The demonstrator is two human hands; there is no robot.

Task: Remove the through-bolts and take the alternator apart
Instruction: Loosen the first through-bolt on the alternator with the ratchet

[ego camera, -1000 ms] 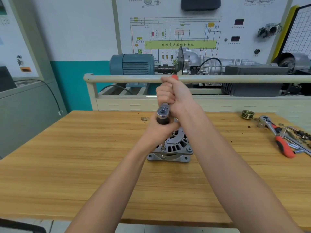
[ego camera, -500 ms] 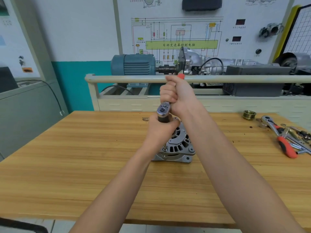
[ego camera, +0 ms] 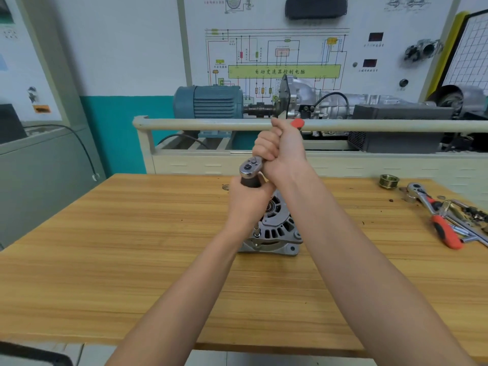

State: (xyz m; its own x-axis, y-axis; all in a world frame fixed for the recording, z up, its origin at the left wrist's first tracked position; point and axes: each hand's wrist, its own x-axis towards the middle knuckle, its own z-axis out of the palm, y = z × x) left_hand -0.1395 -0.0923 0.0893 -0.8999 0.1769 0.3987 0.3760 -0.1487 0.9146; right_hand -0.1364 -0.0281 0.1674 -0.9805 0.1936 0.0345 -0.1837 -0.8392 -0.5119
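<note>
A grey alternator [ego camera: 277,231] stands on the wooden table [ego camera: 132,247], its vented end face up. A ratchet wrench [ego camera: 249,167] with a silver head and a red-tipped handle sits above it on a dark socket extension. My left hand [ego camera: 247,204] grips the extension just below the ratchet head and hides the alternator's left side. My right hand [ego camera: 280,151] grips the ratchet handle, whose red end pokes out past my fingers. A bolt head [ego camera: 256,231] shows on the alternator's left rim.
At the table's right side lie a second red-handled ratchet [ego camera: 438,220], loose sockets and small parts [ego camera: 472,215], and a brass pulley [ego camera: 388,180]. Behind the table a cream rail [ego camera: 198,124] fronts a blue motor [ego camera: 208,103] and a gearbox rig.
My right hand has swung the ratchet handle a little to the right and away from me. The left hand keeps its grip on the extension.
</note>
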